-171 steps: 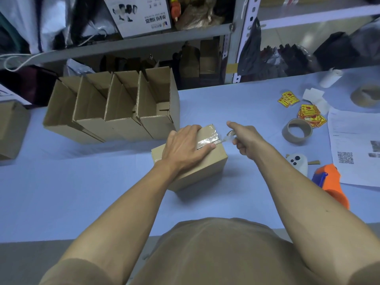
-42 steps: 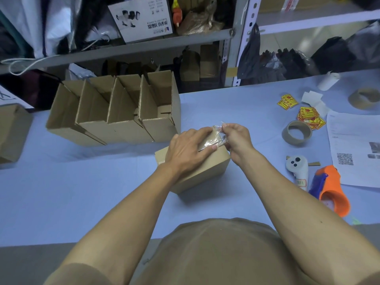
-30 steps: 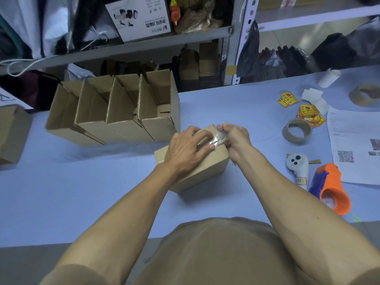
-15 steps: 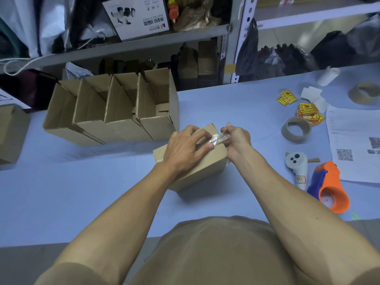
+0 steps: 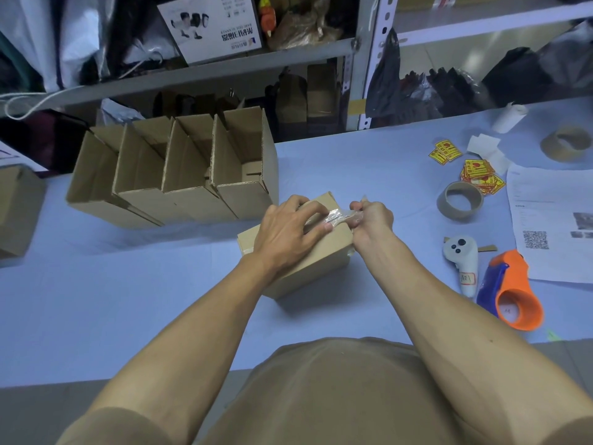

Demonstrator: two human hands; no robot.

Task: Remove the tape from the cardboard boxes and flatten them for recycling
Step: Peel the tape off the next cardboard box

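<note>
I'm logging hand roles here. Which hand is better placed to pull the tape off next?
Right. The right hand already pinches the clear tape at the box's edge; the left hand presses the box top, steadying it.

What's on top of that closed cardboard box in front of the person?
The left hand presses flat on the box. The right hand pinches clear crumpled tape peeling off its top. The seam under the hand is hidden.

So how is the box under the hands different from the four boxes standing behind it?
The closed box lies shut with clear tape on top; the four open boxes stand empty, flaps up. It sits alone under the left hand, with the right hand pinching the tape; the four stand side by side, untouched. All are plain brown cardboard.
</note>
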